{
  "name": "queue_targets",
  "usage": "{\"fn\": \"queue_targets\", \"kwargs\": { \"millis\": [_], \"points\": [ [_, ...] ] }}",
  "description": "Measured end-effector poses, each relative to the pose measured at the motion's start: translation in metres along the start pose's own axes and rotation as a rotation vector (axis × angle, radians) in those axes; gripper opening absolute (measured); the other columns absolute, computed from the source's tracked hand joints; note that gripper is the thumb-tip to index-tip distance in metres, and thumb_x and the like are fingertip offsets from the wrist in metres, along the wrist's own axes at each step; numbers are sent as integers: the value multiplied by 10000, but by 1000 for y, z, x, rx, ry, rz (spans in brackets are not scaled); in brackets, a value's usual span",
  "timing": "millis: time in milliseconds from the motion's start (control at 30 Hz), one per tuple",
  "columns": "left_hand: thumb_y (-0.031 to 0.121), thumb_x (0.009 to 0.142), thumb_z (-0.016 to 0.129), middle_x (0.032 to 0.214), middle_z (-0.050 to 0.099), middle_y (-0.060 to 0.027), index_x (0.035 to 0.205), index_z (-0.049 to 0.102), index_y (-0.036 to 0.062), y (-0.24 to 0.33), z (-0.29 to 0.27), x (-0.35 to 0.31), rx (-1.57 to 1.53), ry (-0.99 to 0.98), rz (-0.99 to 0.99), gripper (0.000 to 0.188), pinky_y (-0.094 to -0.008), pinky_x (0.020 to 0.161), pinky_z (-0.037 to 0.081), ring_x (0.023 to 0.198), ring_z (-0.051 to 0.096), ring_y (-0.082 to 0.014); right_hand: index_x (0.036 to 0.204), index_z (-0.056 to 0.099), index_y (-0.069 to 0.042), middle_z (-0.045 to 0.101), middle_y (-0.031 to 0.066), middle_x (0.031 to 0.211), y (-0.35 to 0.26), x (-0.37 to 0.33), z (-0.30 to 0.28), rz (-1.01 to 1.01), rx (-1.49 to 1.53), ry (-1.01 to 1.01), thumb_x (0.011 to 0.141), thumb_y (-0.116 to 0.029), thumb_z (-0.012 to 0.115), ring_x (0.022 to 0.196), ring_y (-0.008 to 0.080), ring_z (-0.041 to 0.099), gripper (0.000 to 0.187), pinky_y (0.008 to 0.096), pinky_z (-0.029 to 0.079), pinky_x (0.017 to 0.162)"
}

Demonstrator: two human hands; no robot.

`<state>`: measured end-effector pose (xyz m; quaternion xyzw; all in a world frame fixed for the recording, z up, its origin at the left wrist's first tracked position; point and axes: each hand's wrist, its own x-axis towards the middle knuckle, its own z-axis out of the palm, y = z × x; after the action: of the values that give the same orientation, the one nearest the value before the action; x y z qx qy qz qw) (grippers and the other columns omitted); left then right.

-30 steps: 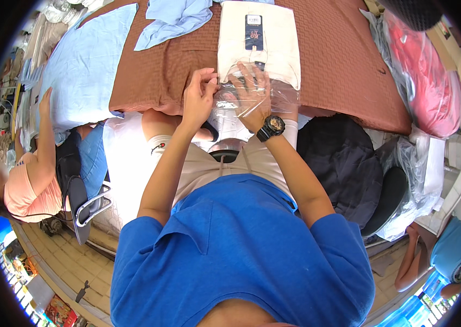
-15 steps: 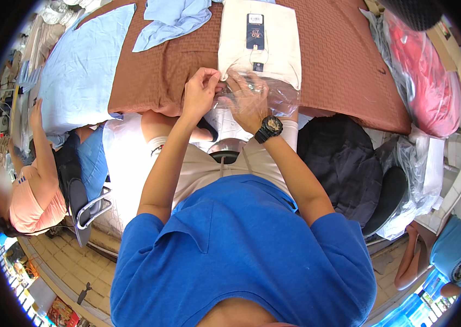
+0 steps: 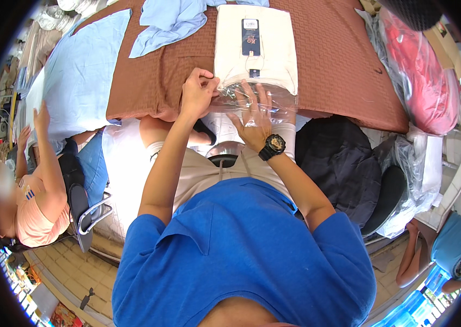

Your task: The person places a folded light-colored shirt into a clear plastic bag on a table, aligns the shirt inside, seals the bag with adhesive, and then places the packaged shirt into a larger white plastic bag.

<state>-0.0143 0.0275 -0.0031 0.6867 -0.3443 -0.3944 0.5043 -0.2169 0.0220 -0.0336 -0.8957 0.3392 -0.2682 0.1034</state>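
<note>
A folded cream garment (image 3: 278, 46) lies in a clear plastic bag (image 3: 284, 104) at the table's near edge. It carries a dark hang tag (image 3: 250, 37) with a smaller dark label (image 3: 254, 73) below. My left hand (image 3: 198, 94) pinches the bag's left edge near its mouth, thumb against fingertips. My right hand (image 3: 253, 115), with a black watch at the wrist, lies spread against the loose plastic below the garment. Its fingers show through or on the clear film; I cannot tell whether they are inside the bag.
The table (image 3: 345, 71) has a brown textured cover. Light blue cloth (image 3: 83, 71) hangs over its left side, and a crumpled blue garment (image 3: 170, 27) lies behind. Bagged red goods (image 3: 413, 71) stand at right, above black fabric (image 3: 337, 163). A seated co-worker (image 3: 40, 212) is at left.
My right hand has opened and shifted toward me, its fingers now spread over the plastic. My left hand keeps its pinch. The co-worker at left has moved their hands.
</note>
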Motion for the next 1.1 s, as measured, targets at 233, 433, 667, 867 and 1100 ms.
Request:
{"fn": "queue_targets", "kwargs": {
  "millis": [233,433,667,867,1100],
  "points": [
    [127,971,713,983,701,-185,1156,529,-40,13,0,-5,2,-50,-40,310,-287,676,613,823,738,-206,1434,567,-36,412,81,1607,10,14,3,-20,-81,53,960,-461,636,1515,418,236,641,614,168,1228],
    [178,973,709,987,718,-194,1228,493,-36,14,-3,-7,183,-83,-32,397,-291,676,593,827,743,-203,1490,504,-67,354,81,1638,8,-1,7,22,-12,-57,968,-489,623,1527,423,203,682,618,165,1228],
    [172,995,637,999,723,-196,1276,487,-35,12,-11,-15,226,-62,31,379,-315,717,591,841,740,-215,1518,466,-70,332,109,1647,6,14,-3,5,49,-28,971,-466,629,1525,431,221,695,617,188,1222],
    [159,1002,618,1057,710,-191,1305,506,-38,5,-12,-2,183,-129,-16,379,-305,770,589,885,731,-206,1483,515,-53,362,107,1634,0,25,11,-70,-3,3,977,-463,615,1519,411,241,659,612,196,1227],
    [157,1015,605,1072,709,-179,1314,512,-54,2,-12,-1,110,-133,-34,378,-301,788,583,924,728,-200,1505,502,-123,352,45,1644,0,27,15,-89,-19,-42,992,-515,554,1516,391,247,648,622,147,1243]
  ]
}}
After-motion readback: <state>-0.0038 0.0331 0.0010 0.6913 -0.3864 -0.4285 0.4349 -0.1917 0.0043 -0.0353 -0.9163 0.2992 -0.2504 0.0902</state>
